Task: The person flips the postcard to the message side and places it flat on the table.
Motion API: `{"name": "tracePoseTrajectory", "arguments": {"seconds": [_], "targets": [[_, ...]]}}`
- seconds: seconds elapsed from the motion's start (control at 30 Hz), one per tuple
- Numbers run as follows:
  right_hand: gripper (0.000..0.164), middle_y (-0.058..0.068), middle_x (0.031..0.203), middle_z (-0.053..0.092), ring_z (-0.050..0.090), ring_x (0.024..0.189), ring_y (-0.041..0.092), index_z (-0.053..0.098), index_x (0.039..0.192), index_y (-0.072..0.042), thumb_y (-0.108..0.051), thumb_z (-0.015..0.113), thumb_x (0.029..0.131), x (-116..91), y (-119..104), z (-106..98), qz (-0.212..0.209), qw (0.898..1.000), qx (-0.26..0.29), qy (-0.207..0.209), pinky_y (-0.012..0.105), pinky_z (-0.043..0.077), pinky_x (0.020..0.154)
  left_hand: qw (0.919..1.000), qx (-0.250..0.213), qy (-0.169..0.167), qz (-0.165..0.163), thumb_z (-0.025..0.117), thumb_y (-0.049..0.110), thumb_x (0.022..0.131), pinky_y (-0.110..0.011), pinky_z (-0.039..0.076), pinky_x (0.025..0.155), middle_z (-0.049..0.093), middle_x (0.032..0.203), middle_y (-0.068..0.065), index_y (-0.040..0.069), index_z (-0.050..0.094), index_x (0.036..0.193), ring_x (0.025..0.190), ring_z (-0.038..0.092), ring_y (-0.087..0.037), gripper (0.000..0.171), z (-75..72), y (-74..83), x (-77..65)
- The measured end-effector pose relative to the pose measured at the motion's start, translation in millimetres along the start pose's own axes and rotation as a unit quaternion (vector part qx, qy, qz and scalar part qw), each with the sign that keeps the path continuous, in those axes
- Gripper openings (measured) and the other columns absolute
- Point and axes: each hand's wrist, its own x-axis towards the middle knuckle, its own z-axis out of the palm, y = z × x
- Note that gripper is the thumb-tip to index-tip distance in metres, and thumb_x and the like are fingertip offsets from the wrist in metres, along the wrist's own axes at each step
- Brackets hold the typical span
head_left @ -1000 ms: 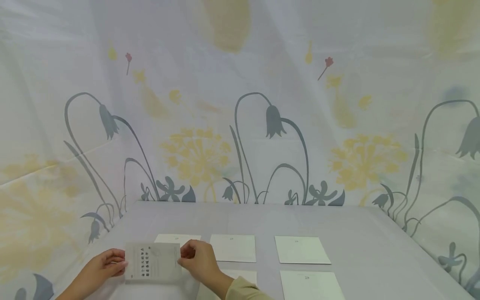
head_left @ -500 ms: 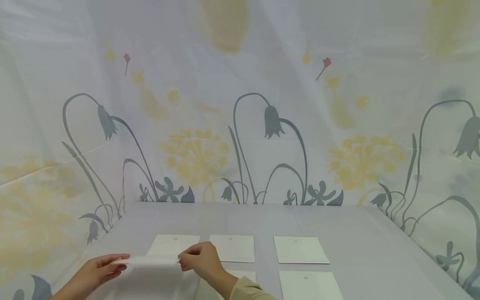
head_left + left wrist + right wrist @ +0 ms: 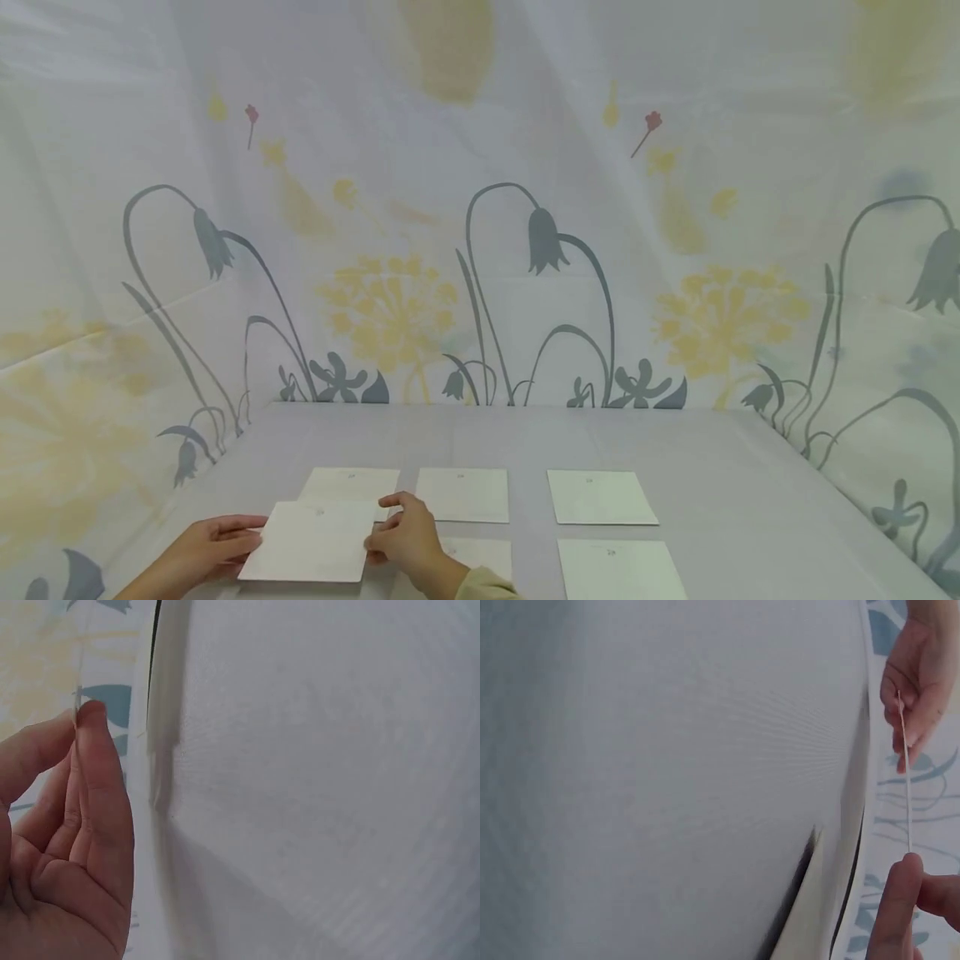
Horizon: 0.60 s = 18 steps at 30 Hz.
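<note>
A white card [image 3: 311,542] with a tiny dark mark near its far edge is held just above the table's near left part. My left hand [image 3: 198,552] pinches its left edge between thumb and fingers; the left wrist view shows this left hand [image 3: 71,832] gripping the thin edge. At the card's right edge is my right hand [image 3: 408,540], with thumb and fingertips on it. In the right wrist view the card [image 3: 908,795] appears edge-on as a thin line between both hands. It partly covers another white card [image 3: 351,482] lying behind it.
More white cards lie flat in rows: a back middle card [image 3: 467,498], a back right card [image 3: 602,498], a front right card [image 3: 621,571] and a front middle card [image 3: 483,552], partly behind my right hand. A flower-printed cloth [image 3: 517,325] rises behind the grey-white table [image 3: 705,467].
The held card has tipped from upright, its printed characters facing me, through edge-on to nearly flat, with its plain side up. Both hands stayed on its edges; the table cards stayed put.
</note>
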Motion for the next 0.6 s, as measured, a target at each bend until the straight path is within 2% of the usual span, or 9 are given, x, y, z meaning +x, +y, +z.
{"name": "tracePoseTrajectory", "arguments": {"seconds": [0.13, 0.2, 0.43, 0.6], "targets": [[0.039, 0.005, 0.068, 0.054, 0.062, 0.051, 0.017, 0.056, 0.102, 0.002, 0.018, 0.066, 0.068, -2, 2, -1, 0.023, 0.999, -0.022, -0.008, 0.026, 0.054, 0.051, 0.9973, 0.044, 0.051, -0.031, 0.067, 0.015, 0.086, -0.035, 0.055, 0.068, 0.065, 0.095, -0.013, -0.019, 0.049, 0.117, 0.08, 0.062, -0.02, 0.05, 11.0, 0.9, 3.5], [0.038, 0.006, 0.066, 0.056, 0.064, 0.052, 0.021, 0.055, 0.101, 0.001, 0.017, 0.065, 0.068, -2, 3, -2, 0.038, 0.999, -0.025, -0.015, 0.026, 0.054, 0.051, 0.9952, 0.061, 0.064, -0.043, 0.067, 0.012, 0.085, -0.034, 0.055, 0.066, 0.065, 0.092, -0.01, -0.018, 0.051, 0.115, 0.078, 0.062, -0.019, 0.046, 14.6, 1.3, 4.5], [0.033, 0.013, 0.062, 0.062, 0.066, 0.057, 0.026, 0.054, 0.102, 0.003, 0.015, 0.062, 0.072, -2, 5, -3, 0.085, 0.996, -0.022, -0.026, 0.028, 0.055, 0.053, 0.986, 0.117, 0.089, -0.08, 0.068, 0.009, 0.083, -0.031, 0.054, 0.063, 0.063, 0.084, -0.003, -0.012, 0.058, 0.109, 0.07, 0.058, -0.016, 0.035, 21.3, 4.6, 5.3], [0.025, 0.015, 0.063, 0.063, 0.067, 0.061, 0.03, 0.055, 0.098, 0.007, 0.013, 0.06, 0.074, -1, 4, -4, 0.092, 0.995, -0.032, -0.035, 0.029, 0.055, 0.054, 0.9839, 0.129, 0.092, -0.083, 0.068, 0.007, 0.082, -0.031, 0.054, 0.063, 0.062, 0.084, -0.003, -0.011, 0.058, 0.11, 0.07, 0.058, -0.016, 0.034, 22.3, 6.2, 5.2]]}}
